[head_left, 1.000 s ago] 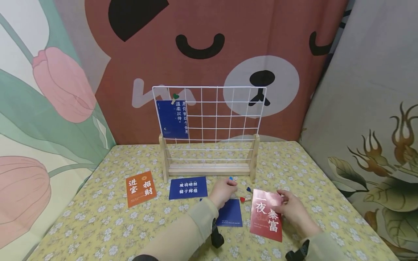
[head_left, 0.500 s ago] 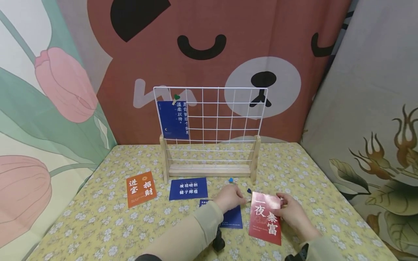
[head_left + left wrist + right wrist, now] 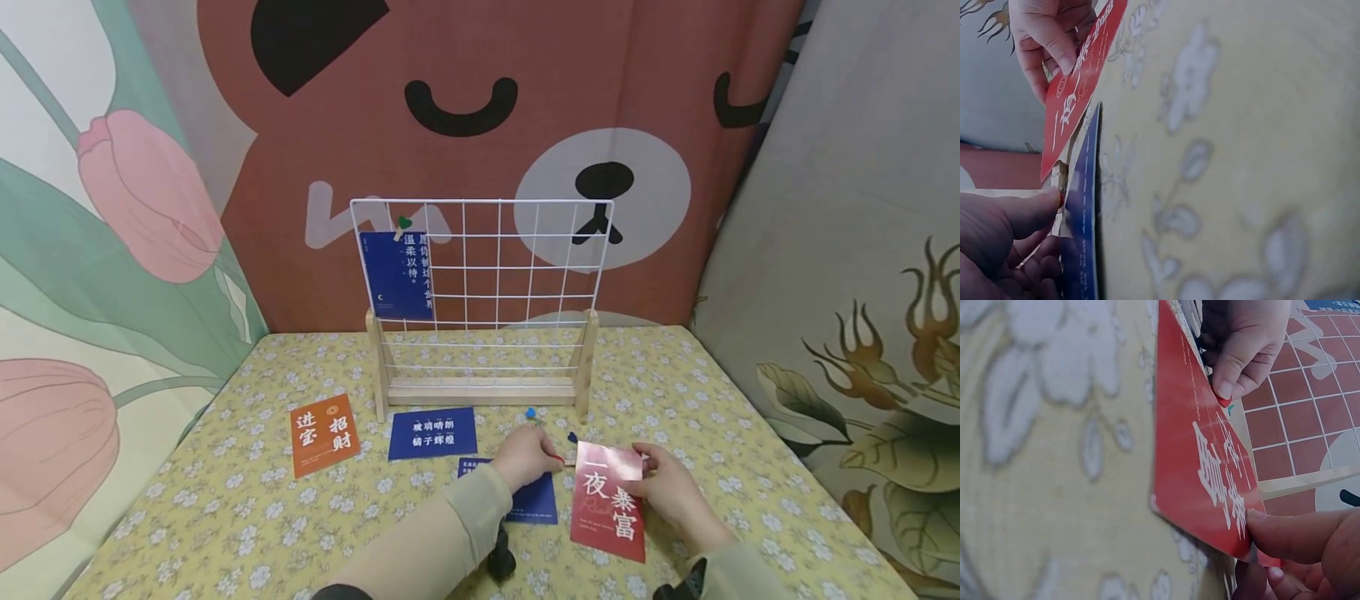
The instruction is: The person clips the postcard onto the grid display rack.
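Observation:
My left hand (image 3: 527, 457) pinches a small wooden clothespin (image 3: 1058, 174) with a red heart on it, low over a dark blue card (image 3: 534, 502). In the left wrist view the thumb covers much of the heart. My right hand (image 3: 666, 487) grips a red card (image 3: 606, 500) with white characters by its right edge, thumb on the front. That card is tilted up off the tablecloth, and its upper left corner comes close to the clothespin's wooden end. Just beyond the hands lie a blue clip (image 3: 531, 413) and a dark blue clip (image 3: 573, 437).
A white wire grid (image 3: 500, 268) on a wooden stand (image 3: 480, 392) stands behind the hands. A blue card (image 3: 397, 279) hangs at its upper left under a green heart clip (image 3: 404, 223). An orange card (image 3: 324, 435) and another blue card (image 3: 432, 433) lie on the floral tablecloth (image 3: 225, 508).
My left hand has moved from near the blue clip toward me and right, and has taken hold of the red heart clothespin. The red card has shifted slightly toward me.

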Motion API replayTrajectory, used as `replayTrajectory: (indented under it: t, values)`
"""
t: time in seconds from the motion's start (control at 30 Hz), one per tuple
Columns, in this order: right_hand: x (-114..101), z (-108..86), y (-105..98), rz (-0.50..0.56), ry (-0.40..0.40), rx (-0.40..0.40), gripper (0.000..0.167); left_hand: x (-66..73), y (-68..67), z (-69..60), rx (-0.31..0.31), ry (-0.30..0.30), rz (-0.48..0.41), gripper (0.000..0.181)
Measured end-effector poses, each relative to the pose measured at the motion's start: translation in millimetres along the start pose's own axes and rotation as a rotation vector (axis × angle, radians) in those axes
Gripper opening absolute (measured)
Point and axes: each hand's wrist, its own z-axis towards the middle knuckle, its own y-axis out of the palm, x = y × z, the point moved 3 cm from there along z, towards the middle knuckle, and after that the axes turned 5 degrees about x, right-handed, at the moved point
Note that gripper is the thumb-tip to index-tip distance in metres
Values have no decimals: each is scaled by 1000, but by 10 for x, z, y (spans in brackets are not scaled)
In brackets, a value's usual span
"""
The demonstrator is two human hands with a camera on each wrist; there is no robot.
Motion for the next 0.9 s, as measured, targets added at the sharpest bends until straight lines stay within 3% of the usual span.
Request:
replayTrajectory:
  t: [0.43, 0.63, 0.9]
  values:
    - [-49, -4, 22, -17, -6, 4, 68, -15, -40, -44, -20, 0, -143, 16]
    - [-31, 29, 24, 73, 19, 64, 52, -37, -101, -45, -6, 7, -201, 8]
    - [-13, 43, 18, 200, 77, 93, 46, -63, -165, -66, 1, -9, -325, 6]
